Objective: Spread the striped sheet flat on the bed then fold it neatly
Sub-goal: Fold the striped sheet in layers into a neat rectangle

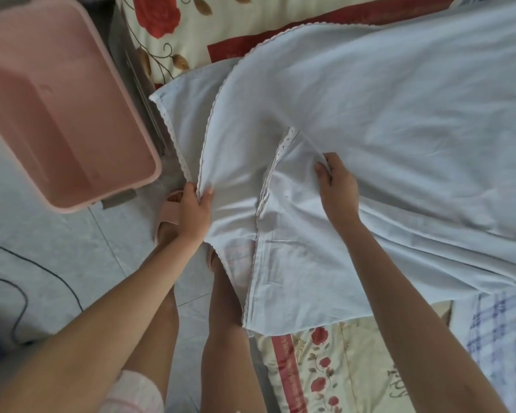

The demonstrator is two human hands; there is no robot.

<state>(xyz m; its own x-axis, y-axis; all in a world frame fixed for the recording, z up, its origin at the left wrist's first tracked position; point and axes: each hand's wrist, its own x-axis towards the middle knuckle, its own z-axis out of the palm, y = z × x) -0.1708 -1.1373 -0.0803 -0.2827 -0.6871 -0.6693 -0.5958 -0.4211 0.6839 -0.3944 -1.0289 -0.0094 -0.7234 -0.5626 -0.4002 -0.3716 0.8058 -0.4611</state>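
Observation:
A pale blue sheet with a white lace-trimmed edge lies loosely over the bed, rumpled and partly doubled over, its near part hanging off the bed's side. My left hand pinches the lace-trimmed edge at the sheet's left side, thumb on top. My right hand grips a raised fold of the sheet near a second lace edge, fingers curled into the cloth.
The bed cover has a cream ground with red roses, showing at top and at bottom right. A pink plastic tub stands on the tiled floor at left. A black cable lies on the floor. A blue checked cloth lies at right.

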